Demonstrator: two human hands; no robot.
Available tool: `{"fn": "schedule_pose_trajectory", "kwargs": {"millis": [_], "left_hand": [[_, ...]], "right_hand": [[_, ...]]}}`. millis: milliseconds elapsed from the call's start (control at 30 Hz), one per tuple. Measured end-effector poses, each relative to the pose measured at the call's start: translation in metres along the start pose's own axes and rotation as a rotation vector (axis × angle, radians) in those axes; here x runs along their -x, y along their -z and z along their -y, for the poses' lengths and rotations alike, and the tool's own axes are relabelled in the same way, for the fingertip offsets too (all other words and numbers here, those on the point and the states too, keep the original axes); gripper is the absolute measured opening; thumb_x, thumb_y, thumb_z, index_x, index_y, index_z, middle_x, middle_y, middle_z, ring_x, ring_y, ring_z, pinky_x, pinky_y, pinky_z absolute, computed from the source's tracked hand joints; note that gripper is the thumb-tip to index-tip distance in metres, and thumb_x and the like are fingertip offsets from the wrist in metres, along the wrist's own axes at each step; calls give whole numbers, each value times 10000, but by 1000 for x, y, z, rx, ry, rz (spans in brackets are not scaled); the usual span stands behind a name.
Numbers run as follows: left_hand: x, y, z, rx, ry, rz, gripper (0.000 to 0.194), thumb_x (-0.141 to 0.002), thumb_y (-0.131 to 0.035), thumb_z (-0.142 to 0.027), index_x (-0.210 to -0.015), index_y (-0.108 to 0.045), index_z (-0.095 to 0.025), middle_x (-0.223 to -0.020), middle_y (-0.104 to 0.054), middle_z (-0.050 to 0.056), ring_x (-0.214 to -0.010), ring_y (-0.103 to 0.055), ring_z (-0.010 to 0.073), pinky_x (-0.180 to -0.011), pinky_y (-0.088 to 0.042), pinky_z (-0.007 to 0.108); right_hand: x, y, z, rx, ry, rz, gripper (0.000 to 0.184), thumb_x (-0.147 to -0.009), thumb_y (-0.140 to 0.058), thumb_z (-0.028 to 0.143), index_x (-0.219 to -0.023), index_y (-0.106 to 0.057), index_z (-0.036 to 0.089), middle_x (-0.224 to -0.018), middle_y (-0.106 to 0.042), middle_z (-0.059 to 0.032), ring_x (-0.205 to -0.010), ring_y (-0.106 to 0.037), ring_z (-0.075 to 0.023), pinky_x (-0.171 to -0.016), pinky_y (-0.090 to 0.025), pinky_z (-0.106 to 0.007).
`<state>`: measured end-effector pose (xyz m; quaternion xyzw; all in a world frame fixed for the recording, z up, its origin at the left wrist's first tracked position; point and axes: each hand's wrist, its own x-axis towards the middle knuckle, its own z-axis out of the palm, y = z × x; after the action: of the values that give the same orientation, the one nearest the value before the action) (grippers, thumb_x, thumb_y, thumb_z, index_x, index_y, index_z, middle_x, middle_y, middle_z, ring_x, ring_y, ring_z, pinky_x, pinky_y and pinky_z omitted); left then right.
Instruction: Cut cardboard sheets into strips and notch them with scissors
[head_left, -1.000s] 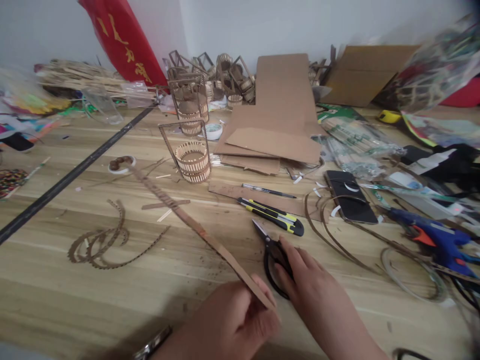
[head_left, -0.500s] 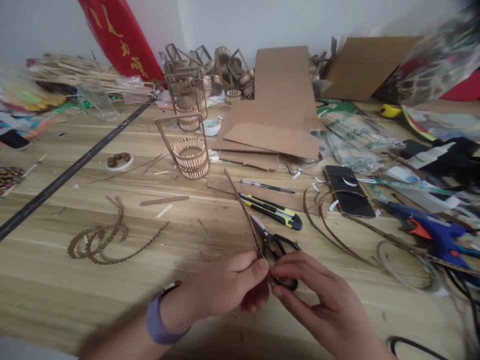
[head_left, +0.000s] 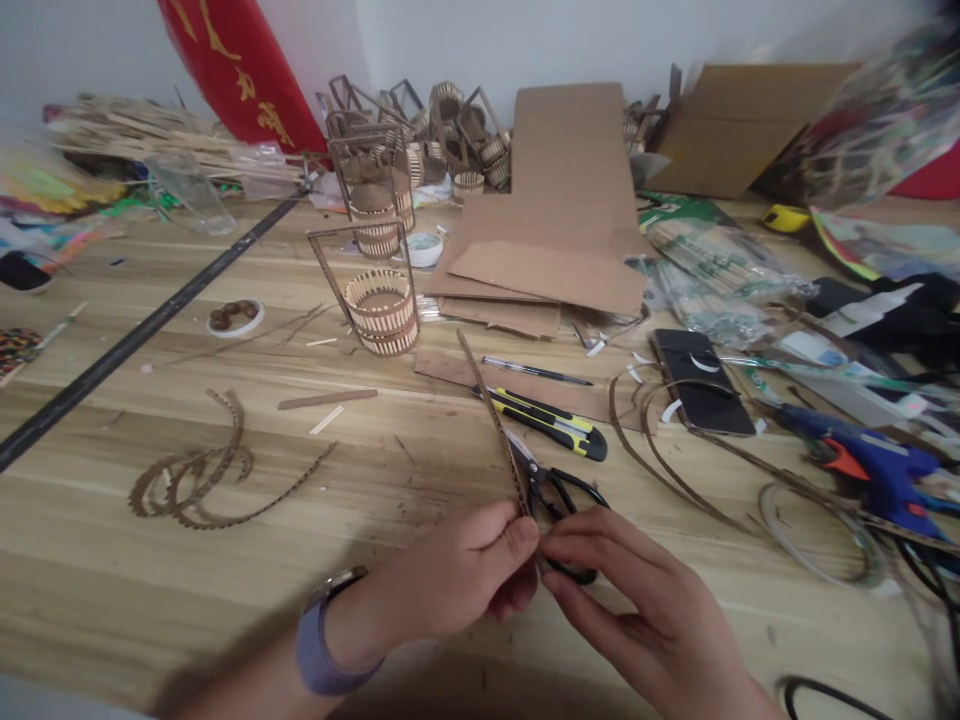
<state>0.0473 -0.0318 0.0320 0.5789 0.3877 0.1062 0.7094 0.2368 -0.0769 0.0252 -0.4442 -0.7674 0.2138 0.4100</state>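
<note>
Cardboard strip (head_left: 495,425), pinched at its near end by the left hand (head_left: 465,565), looked light, flexible, best held by its faces; the right hand's (head_left: 645,600) grip was unclear.

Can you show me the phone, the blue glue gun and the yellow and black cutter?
Phone (head_left: 702,385): head view, on its dark screen.
Glue gun (head_left: 883,462): head view, on its blue body.
Cutter (head_left: 551,423): head view, on its handle.
</note>
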Motion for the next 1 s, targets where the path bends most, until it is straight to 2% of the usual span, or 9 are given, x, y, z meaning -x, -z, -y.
{"fn": "schedule_pose_trajectory", "kwargs": {"millis": [133, 267, 333, 433, 533, 667, 767, 867, 1000], "left_hand": [[0, 0, 3, -83, 24, -50, 505, -981, -307, -650, -762, -469, -224, -652, -513, -39, -615, -501, 130, -626, -394, 263], [-2, -1, 6, -72, 18, -73, 504, -981, -301, -634, -757, -480, -221, -655, -510, -35, -619, -499, 135, -636, -397, 270], [-3, -2, 6, -72, 20, -82, 497, -974, -300, -634, -752, -472, -224, -654, -503, -36, -612, -490, 135, -632, -396, 270], [-2, -4, 7, -86, 31, -76, 493, -960, -298, -644, -751, -462, -229, -659, -497, -33, -619, -487, 140, -630, -398, 270], [0, -6, 8, -73, 34, -62, 492, -948, -295, -661, -769, -455, -231, -676, -501, -29, -630, -490, 144, -631, -407, 269], [-1, -7, 10, -83, 33, -94, 504, -945, -284, -673, -774, -455, -231, -678, -496, -31, -644, -495, 148, -658, -423, 271], [-1, -7, 10, -81, 24, -99, 531, -921, -284, -717, -776, -452, -235, -679, -495, -31, -647, -500, 151, -663, -434, 272], [0, -7, 11, -84, 25, -97, 549, -916, -281, -737, -782, -457, -235, -683, -501, -28, -656, -507, 154, -661, -438, 268], [-1, -8, 12, -84, 32, -96, 549, -918, -278, -732, -784, -461, -232, -685, -502, -28, -655, -502, 150, -672, -441, 265]], "right_hand": [[-5, 0, 2, -49, -44, 16, 264, -869, -636, 163, -1010, -764, 346, -826, -762, -8, -701, -743, -183, -583, -616, -247], [-11, 28, -18, 42, -265, 3, 149, -900, -609, 408, -930, -754, 409, -824, -783, 7, -714, -756, -253, -549, -631, -345], [-15, 50, -43, 264, -376, -22, 214, -913, -576, 455, -934, -764, 354, -883, -800, -26, -778, -763, -266, -625, -631, -363], [-26, 84, -93, 632, -496, 10, 288, -918, -520, 377, -876, -771, 242, -899, -790, -94, -797, -745, -287, -697, -602, -393], [-41, 110, -137, 725, -523, -7, 289, -964, -490, 269, -915, -759, 176, -1001, -774, -127, -934, -725, -281, -870, -565, -415], [-60, 133, -173, 835, -547, -100, 259, -1023, -537, 361, -1176, -674, 202, -1237, -678, -91, -1077, -660, -223, -951, -539, -448], [-64, 130, -185, 856, -544, -81, 335, -986, -615, 357, -1285, -619, 207, -1362, -608, -100, -1173, -621, -257, -989, -523, -505], [-55, 110, -183, 834, -532, -8, 394, -963, -650, 357, -1317, -604, 190, -1400, -592, -113, -1239, -595, -291, -1028, -493, -557], [-36, 98, -162, 764, -471, 109, 376, -1029, -527, 417, -1347, -606, 233, -1401, -625, -100, -1222, -628, -243, -1032, -512, -479]]}}
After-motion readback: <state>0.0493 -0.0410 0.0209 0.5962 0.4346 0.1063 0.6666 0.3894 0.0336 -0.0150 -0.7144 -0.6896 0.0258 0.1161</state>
